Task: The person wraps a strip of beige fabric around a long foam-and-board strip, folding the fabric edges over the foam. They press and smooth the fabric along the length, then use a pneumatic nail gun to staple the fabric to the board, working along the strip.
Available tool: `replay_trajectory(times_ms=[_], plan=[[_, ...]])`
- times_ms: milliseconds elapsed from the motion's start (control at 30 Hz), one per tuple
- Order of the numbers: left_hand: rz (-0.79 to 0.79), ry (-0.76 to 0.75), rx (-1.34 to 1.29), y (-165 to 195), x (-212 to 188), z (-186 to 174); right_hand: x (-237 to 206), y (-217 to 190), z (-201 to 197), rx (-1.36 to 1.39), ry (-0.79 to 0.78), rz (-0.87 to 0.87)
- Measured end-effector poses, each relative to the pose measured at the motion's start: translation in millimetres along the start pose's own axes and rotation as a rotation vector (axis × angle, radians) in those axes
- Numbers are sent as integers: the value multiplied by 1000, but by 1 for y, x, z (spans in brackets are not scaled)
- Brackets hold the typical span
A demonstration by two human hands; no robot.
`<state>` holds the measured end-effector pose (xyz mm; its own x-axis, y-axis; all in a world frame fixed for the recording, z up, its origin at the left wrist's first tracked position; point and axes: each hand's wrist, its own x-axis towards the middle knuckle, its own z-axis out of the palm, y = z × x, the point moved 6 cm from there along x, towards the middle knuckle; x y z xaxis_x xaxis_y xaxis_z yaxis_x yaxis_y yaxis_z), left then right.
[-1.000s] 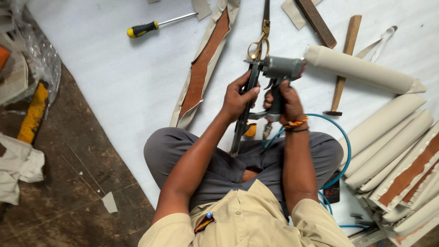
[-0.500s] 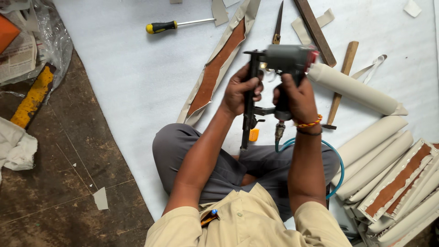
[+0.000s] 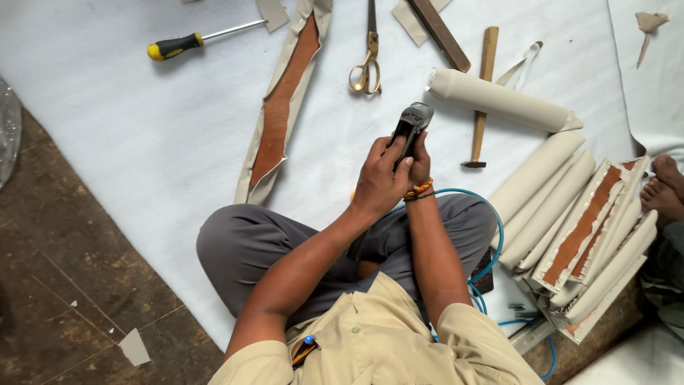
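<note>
Head view: both hands hold the dark pneumatic stapler (image 3: 409, 128) over the lap, its long axis running up-right, away from the body. Left hand (image 3: 380, 182) fingers are wrapped around its body, with the right hand (image 3: 420, 165) closed on it from behind, mostly hidden. The blue air hose (image 3: 491, 221) curls just right of the wrists.

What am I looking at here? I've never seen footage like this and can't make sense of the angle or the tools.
The camera sits on a person's head and looks straight down, so you see their own arms, shirt and crossed legs. They sit on a white sheet spread over a dark floor. Both hands grip a dark air-powered hand tool: the left hand wraps over it, the right hand holds it from the other side. A blue hose curls by the knee. Around them lie a yellow-handled screwdriver, scissors, a hammer, a long fabric-wrapped strip, and a stack of covered padded pieces. Another person's bare feet show at the right edge.
</note>
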<state>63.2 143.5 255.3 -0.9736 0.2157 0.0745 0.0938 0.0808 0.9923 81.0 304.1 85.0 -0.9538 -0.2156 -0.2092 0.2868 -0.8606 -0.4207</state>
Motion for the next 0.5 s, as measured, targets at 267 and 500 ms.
replay_trajectory(times_ms=[267,500], plan=[[-137,-72,-17,-8,0,5,4,4,14,66,-63,-18],[-164,-170,-26,-16,7,4,8,4,23,120,-100,-32]])
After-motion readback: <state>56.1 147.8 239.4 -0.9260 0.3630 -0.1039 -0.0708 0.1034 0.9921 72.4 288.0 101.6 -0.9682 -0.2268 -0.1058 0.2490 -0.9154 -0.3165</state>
